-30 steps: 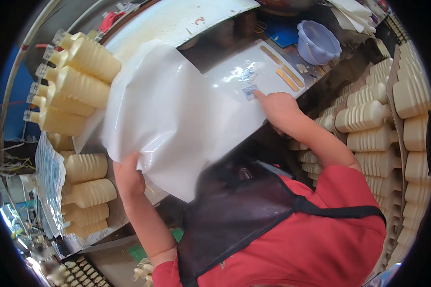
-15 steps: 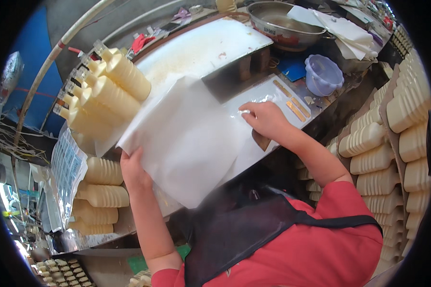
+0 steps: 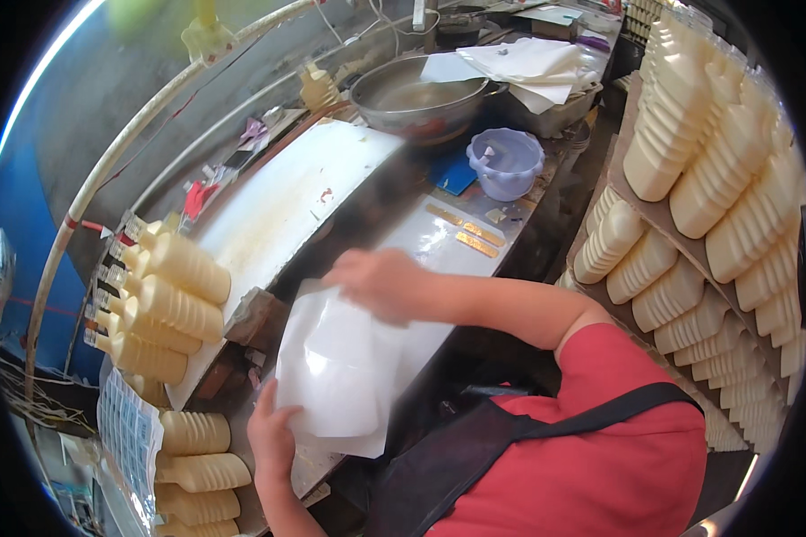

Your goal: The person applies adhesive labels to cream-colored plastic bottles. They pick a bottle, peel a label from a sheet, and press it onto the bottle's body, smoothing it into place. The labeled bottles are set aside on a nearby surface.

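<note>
Translucent white sheets lie on the bench in front of me, their edges not lined up. My left hand is at the near left edge of the sheets, thumb and forefinger spread apart. Over their far right corner is my right hand, smeared by motion. Its fingers look curled, but I cannot make out whether they hold anything. Beyond it, strips with gold-coloured pieces lie on the pale work surface.
Cream ribbed plastic bottles stand at the left, with more stacked below. A long white board lies behind the sheets. Farther off are a metal pan, a lilac basin and white papers. Shelves of bottles rise at the right.
The large raised sheet has come down onto the bench. My right hand has moved left to the sheets' far corner. My left hand's fingers have spread. The whole view has shifted.
</note>
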Motion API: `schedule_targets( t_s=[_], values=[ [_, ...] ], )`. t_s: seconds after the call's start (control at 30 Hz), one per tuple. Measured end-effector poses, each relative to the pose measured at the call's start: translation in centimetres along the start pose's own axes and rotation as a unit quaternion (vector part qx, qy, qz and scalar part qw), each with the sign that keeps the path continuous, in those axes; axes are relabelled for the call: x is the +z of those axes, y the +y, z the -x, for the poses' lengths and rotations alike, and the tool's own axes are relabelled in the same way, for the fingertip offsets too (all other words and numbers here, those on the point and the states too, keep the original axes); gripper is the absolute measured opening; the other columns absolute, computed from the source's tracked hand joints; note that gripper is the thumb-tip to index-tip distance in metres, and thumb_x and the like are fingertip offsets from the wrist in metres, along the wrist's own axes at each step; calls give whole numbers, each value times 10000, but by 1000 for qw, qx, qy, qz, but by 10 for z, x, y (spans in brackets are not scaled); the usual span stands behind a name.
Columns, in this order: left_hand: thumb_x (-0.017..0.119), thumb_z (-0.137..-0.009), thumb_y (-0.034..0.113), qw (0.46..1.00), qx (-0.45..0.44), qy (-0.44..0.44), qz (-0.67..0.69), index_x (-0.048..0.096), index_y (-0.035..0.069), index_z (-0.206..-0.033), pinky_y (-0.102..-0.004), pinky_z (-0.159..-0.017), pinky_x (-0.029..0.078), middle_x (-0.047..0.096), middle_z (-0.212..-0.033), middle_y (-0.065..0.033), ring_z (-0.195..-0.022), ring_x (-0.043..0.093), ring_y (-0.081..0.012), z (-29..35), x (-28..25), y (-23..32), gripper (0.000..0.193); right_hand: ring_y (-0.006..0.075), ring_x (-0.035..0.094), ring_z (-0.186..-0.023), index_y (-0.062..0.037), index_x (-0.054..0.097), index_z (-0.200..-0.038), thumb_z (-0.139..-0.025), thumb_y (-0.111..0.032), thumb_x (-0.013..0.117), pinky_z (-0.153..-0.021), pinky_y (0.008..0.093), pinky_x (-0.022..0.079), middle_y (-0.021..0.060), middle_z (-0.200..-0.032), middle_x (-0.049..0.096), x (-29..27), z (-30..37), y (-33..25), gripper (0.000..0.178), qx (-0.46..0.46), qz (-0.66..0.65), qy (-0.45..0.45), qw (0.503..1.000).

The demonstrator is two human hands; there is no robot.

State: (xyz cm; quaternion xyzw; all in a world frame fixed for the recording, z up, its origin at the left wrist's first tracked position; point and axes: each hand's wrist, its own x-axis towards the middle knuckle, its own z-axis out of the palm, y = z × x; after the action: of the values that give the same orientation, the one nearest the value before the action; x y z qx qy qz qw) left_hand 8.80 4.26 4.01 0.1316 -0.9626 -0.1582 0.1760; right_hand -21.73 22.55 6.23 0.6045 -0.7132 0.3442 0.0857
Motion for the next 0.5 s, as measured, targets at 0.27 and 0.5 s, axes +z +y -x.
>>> schedule_targets(
  t_s=[0.27, 0.5],
  values=[
    [671, -722, -65, 981, 175, 73, -40, 759, 96, -925, -387, -797, 565, 687, -1229, -182, -963, 688, -364, -17, -30, 80, 273, 333, 700, -977, -72, 670, -1035, -878, -132, 654, -782, 428, 578, 140, -1128, 632, 5, -32, -67, 169, -158, 60, -247, 954],
    [617, -785, -114, 975, 39, 199, 94, 659, 12, -1179, -435, -1043, 485, 591, -1387, -222, -1227, 617, -373, 2, -49, 59, 416, 419, 707, -885, -7, 638, -936, -929, -179, 549, -768, 507, 568, 228, -885, 708, -80, -63, -30, 194, -50, 137, -155, 977]
  ],
)
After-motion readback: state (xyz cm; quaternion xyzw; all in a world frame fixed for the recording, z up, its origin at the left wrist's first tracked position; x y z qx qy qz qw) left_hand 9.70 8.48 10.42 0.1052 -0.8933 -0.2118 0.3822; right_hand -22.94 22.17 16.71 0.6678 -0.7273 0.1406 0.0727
